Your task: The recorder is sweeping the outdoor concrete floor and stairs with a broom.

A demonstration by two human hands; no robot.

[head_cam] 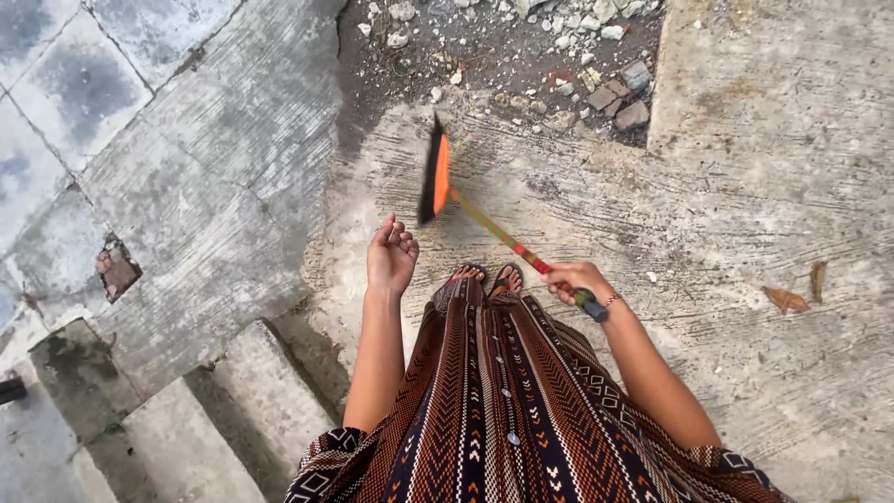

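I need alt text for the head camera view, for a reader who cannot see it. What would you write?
Seen from above, a person's right hand grips the handle of a broom with an orange head over rough concrete ground. The left hand hangs empty, fingers curled. A patterned brown dress, sandalled feet, rubble and dry leaves also show.

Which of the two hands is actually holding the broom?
The right hand grips the broom's striped handle near its end. The left hand is free, held open beside the black-and-orange broom head, touching nothing.
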